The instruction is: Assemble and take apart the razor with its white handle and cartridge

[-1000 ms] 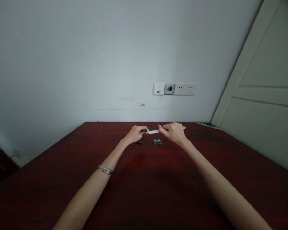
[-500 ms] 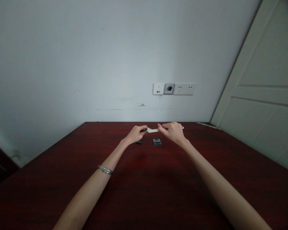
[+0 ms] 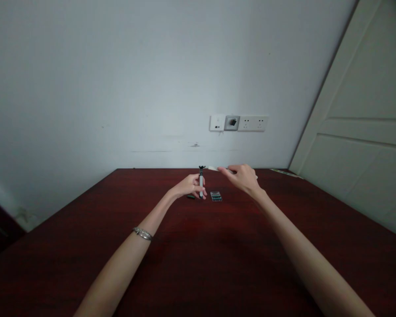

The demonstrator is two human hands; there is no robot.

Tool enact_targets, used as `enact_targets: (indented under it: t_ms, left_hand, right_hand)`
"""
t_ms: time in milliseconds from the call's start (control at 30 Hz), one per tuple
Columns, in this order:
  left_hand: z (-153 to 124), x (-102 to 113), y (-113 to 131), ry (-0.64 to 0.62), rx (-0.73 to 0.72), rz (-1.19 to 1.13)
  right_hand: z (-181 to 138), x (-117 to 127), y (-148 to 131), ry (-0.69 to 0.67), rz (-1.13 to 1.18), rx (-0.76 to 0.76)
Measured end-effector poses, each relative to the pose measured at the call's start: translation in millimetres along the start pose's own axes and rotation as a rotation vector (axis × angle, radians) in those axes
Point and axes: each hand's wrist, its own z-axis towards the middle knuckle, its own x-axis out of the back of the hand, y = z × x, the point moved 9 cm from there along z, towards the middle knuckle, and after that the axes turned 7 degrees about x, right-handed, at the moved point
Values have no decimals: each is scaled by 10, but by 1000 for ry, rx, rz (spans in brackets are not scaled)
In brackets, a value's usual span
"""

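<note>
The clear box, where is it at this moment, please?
In the head view, the clear box lies on the table, just right of the left hand and lower in the picture than the right hand.

Left hand point(image 3: 188, 185): here, around the upright tool point(image 3: 201, 181)
Right hand point(image 3: 244, 177): across from it, around the strip point(image 3: 213, 168)
Case point(image 3: 216, 196): down on the table point(image 3: 198, 268), right of the tool
Sockets point(image 3: 253, 123): up on the wall point(image 3: 152, 66) behind

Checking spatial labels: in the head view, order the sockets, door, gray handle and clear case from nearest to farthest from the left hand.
1. Gray handle: in the left hand
2. Clear case: table, just right
3. Sockets: wall, beyond
4. Door: far right
</note>
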Motion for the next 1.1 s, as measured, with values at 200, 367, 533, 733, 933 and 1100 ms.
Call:
enact_targets:
  t_ms: [200, 367, 533, 733, 933, 1100]
  left_hand:
    - [2, -137, -5, -86, -4, 2]
    - [-46, -153, 75, -112, -42, 43]
    - [-60, -67, 85, -62, -37, 72]
    - [-11, -97, 56, -58, -49, 111]
    - [-63, -28, 177, -22, -95, 107]
    - [-27, 98, 220, 83, -209, 107]
  right_hand:
    - [-36, -105, -122, -17, 39, -50]
    - [-40, -143, -14, -24, 75, -89]
    - [-44, -161, 148, -22, 131, -147]
    - [-37, -132, -56, 5, 169, -85]
    - [-27, -217, 321, -46, 238, -159]
    - [18, -320, 142, -178, 567, -45]
